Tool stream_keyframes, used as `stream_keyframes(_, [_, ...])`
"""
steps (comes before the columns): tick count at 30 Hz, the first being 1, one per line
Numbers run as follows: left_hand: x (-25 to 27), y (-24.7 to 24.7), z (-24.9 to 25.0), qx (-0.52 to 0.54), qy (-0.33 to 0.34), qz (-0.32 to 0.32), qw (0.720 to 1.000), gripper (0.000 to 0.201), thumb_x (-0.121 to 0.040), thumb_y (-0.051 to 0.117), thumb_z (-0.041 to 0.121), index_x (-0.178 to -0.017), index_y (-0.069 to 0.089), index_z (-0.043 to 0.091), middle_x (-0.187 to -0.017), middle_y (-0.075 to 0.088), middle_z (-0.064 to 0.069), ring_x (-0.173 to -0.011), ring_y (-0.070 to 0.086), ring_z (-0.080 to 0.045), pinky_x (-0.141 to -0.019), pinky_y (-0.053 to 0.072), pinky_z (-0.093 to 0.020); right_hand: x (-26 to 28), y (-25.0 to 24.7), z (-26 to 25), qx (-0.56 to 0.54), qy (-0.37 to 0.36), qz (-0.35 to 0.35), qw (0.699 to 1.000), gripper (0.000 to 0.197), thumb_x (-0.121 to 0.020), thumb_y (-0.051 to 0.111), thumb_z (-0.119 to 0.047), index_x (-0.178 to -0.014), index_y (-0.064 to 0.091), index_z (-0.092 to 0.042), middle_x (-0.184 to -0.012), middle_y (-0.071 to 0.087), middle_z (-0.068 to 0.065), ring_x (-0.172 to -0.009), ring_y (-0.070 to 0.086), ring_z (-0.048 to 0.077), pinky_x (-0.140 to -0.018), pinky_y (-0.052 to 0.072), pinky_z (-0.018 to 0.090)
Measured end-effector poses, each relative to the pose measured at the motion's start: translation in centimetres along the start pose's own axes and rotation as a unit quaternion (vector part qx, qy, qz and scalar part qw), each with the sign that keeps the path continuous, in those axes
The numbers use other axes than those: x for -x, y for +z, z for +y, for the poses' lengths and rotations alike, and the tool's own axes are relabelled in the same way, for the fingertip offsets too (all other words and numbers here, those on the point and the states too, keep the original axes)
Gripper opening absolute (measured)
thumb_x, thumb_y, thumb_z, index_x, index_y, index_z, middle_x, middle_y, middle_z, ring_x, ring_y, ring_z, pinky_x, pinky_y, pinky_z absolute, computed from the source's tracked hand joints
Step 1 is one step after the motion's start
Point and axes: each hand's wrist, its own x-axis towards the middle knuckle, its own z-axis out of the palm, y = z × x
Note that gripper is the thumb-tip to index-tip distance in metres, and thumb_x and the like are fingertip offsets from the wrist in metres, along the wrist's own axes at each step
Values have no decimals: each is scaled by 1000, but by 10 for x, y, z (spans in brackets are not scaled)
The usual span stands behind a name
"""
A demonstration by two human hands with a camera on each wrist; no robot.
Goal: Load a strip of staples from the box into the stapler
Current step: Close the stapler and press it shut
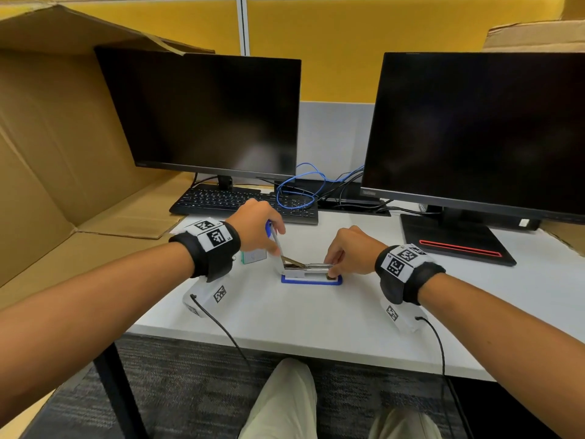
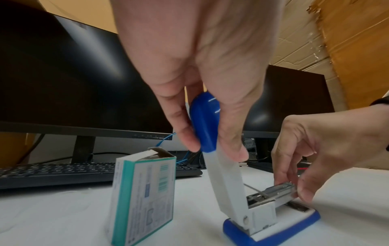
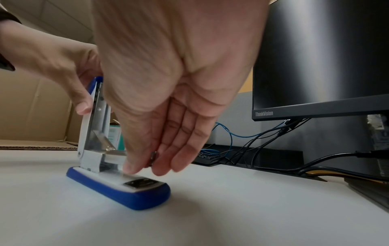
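A blue and white stapler [image 1: 311, 278] [image 2: 271, 233] [image 3: 118, 188] stands on the white desk [image 1: 285, 321] with its top arm swung up. My left hand [image 1: 266, 236] [image 2: 210, 149] [image 3: 82, 103] grips that raised arm near its blue tip. A silvery strip of staples [image 2: 271, 189] lies along the open metal magazine. My right hand [image 1: 334, 266] [image 2: 294, 188] [image 3: 147, 164] pinches its front end between thumb and fingers; whether they touch the magazine too is hidden. The teal and white staples box [image 1: 253, 256] [image 2: 145, 196] stands upright, flap open, just left of the stapler.
Two dark monitors [image 1: 205, 112] [image 1: 481, 128] stand behind, with a black keyboard [image 1: 221, 201] and blue and black cables [image 1: 304, 188] between them. A large open cardboard box [image 1: 47, 153] fills the left side. A black monitor base [image 1: 456, 239] lies at right.
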Motion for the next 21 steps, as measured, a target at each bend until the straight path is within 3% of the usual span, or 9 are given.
stream_keyframes(4, [-4, 6, 9, 79, -9, 38, 996, 64, -60, 88, 39, -117, 63, 23, -107, 68, 2, -102, 53, -21, -97, 37, -37, 1, 1, -2, -4, 10, 3, 1000, 27, -75, 81, -32, -96, 79, -15, -89, 76, 1, -77, 62, 10, -75, 54, 24])
stream_keyframes(7, [-6, 12, 22, 149, -9, 39, 988, 55, -60, 90, 31, -107, 66, 18, -94, 74, 0, -90, 67, -19, -96, 39, -31, 2, 2, -2, -3, 17, 5, 1000, 30, -75, 80, -32, -99, 78, -14, -93, 76, 2, -79, 60, 11, -79, 55, 27])
stream_keyframes(9, [-7, 15, 32, 162, 3, 29, 986, 48, -61, 90, 26, -104, 71, 14, -92, 76, -2, -82, 70, -16, -90, 50, -28, 3, 2, -2, -8, 22, 8, 1000, 29, -75, 80, -32, -98, 78, -15, -92, 75, 2, -80, 59, 12, -81, 56, 29])
stream_keyframes(11, [-8, 19, 42, 159, 15, 23, 987, 46, -62, 90, 23, -104, 74, 12, -91, 77, -4, -79, 70, -16, -85, 57, -29, 4, 3, -2, -17, 28, 17, 999, 29, -74, 81, -31, -97, 78, -15, -91, 75, 2, -80, 60, 11, -82, 55, 29])
stream_keyframes(17, [-21, 32, 56, 121, 30, -5, 992, 46, -63, 89, 27, -106, 76, 14, -93, 79, -3, -83, 72, -15, -84, 59, -30, 6, 6, 4, -34, 61, 24, 997, 34, -71, 84, -29, -99, 76, -11, -87, 76, 2, -85, 59, 14, -88, 55, 34])
stream_keyframes(21, [-23, 40, 62, 96, 35, -25, 994, 43, -63, 89, 27, -102, 78, 13, -92, 79, -5, -81, 73, -16, -82, 60, -30, 10, 2, 14, -41, 88, 39, 995, 58, -66, 85, -44, -114, 69, -15, -92, 73, -3, -95, 57, 16, -93, 49, 35])
